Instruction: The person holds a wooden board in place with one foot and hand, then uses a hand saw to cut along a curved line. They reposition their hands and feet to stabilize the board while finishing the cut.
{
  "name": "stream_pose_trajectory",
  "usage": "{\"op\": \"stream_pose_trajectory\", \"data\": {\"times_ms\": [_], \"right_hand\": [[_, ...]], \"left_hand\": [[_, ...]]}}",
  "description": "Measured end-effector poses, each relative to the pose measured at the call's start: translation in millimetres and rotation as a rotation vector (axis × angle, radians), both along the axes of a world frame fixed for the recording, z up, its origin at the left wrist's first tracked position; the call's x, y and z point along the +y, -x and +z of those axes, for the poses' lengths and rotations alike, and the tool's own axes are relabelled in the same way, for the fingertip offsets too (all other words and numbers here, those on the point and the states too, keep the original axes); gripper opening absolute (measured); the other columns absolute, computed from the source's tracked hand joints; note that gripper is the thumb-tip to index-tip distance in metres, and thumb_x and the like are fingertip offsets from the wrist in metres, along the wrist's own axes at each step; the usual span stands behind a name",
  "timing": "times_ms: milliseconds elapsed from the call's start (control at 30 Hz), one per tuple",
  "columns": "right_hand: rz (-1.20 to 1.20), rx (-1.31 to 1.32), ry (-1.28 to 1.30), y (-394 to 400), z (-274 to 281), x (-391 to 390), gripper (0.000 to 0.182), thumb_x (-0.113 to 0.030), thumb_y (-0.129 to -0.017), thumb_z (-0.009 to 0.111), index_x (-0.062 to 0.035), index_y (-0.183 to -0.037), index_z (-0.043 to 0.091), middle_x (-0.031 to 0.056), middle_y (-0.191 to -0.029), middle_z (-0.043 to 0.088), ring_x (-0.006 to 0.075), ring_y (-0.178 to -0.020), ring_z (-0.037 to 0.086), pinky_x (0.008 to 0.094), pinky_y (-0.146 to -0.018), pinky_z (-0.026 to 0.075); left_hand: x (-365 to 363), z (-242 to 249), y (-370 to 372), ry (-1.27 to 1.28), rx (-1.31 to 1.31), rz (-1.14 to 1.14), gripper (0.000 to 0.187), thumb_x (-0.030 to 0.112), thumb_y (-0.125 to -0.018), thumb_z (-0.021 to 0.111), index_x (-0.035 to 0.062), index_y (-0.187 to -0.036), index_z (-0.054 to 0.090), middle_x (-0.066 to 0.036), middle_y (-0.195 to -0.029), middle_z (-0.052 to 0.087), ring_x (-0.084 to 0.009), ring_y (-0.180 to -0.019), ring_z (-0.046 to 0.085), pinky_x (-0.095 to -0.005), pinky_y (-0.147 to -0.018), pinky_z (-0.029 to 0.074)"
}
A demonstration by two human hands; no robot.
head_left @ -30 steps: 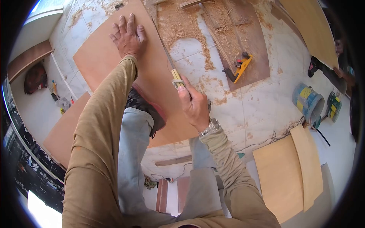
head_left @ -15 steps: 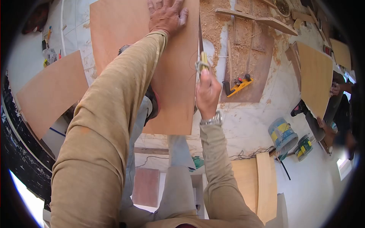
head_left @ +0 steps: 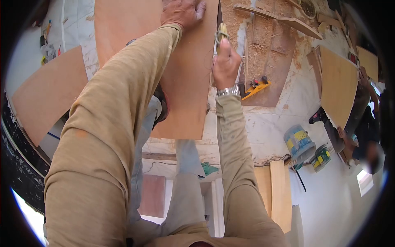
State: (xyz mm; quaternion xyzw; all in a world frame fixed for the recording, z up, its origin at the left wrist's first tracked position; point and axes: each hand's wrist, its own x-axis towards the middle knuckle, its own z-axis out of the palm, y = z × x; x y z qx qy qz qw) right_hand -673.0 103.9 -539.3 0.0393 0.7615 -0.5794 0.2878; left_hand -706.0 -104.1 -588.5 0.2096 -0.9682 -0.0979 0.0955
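Observation:
My left hand (head_left: 181, 13) lies flat on a large plywood panel (head_left: 187, 86); the top of the view cuts off its fingertips. At the panel's right edge, my right hand (head_left: 226, 66) is closed round the pale wooden handle of what looks like a handsaw (head_left: 222, 29). Grey cord or wire is wound about the handle. A thin dark blade runs forward from it along the panel edge, its far end out of view. Just right of that hand, a yellow and black hand plane (head_left: 257, 87) rests on a brown board (head_left: 267, 96).
Wood shavings (head_left: 263, 49) and offcut strips (head_left: 294, 26) cover the floor at right. A paint-stained bucket (head_left: 298, 142) stands lower right. Another person (head_left: 362, 131) holds a curved panel (head_left: 339, 86) at far right. A second plywood piece (head_left: 49, 92) leans at left.
My right hand has pushed forward along the panel edge with the handsaw. My left hand stays pressed on the panel. The whole view has shifted slightly.

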Motion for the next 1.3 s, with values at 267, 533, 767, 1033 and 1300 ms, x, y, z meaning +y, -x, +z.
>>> {"op": "stream_pose_trajectory", "data": {"times_ms": [267, 533, 767, 1033, 1300], "right_hand": [[-0.040, -0.113, -0.016, -87.8, 57.3, 65.3, 0.051, -0.034, -0.108, 0.049, 0.0041, -0.140, 0.059, -0.0033, -0.073, 0.053, 0.0095, -0.062, 0.045, 0.0311, -0.056, 0.041], [-0.003, 0.227, -0.030, 33.0, -14.5, -38.4, 0.046, -0.035, -0.106, 0.052, -0.0010, -0.135, 0.064, 0.0228, -0.079, 0.066, 0.0262, -0.071, 0.065, 0.0399, -0.069, 0.052], [0.035, 0.095, -0.086, -21.7, 31.7, 7.1, 0.050, -0.034, -0.106, 0.052, -0.0009, -0.143, 0.058, 0.0215, -0.094, 0.074, 0.0260, -0.077, 0.070, 0.0371, -0.073, 0.055], [0.025, 0.152, -0.090, -18.8, 35.9, 5.9, 0.050, -0.033, -0.107, 0.050, 0.0027, -0.141, 0.057, 0.0223, -0.080, 0.067, 0.0233, -0.065, 0.062, 0.0373, -0.064, 0.051], [0.034, -0.004, -0.064, -72.2, 65.0, 51.9, 0.051, -0.033, -0.108, 0.049, 0.0008, -0.145, 0.055, 0.0186, -0.101, 0.073, 0.0141, -0.081, 0.063, 0.0318, -0.074, 0.052]], "left_hand": [[-3.7, -2.4, 5.3, 0.018, 0.007, -0.007, 0.063, 0.037, -0.095, 0.058, 0.0199, -0.154, 0.044, -0.019, -0.160, 0.037, -0.0477, -0.148, 0.030, -0.0649, -0.120, 0.021], [1.1, -3.3, 1.6, 0.032, -0.027, -0.013, 0.061, 0.037, -0.097, 0.055, 0.0197, -0.154, 0.044, -0.018, -0.162, 0.034, -0.0478, -0.148, 0.029, -0.0662, -0.120, 0.020], [11.3, -14.1, 3.7, 0.043, -0.038, 0.073, 0.061, 0.041, -0.098, 0.051, 0.0237, -0.155, 0.042, -0.014, -0.164, 0.032, -0.0452, -0.151, 0.026, -0.0685, -0.120, 0.015], [4.7, -30.4, 6.9, 0.020, -0.036, 0.080, 0.059, 0.050, -0.100, 0.046, 0.0334, -0.157, 0.040, -0.005, -0.167, 0.030, -0.0388, -0.156, 0.020, -0.0685, -0.123, 0.007], [11.7, -22.3, 4.8, 0.060, -0.066, 0.095, 0.061, 0.041, -0.097, 0.052, 0.0244, -0.155, 0.043, -0.013, -0.164, 0.032, -0.0445, -0.152, 0.025, -0.0694, -0.120, 0.014]]}}
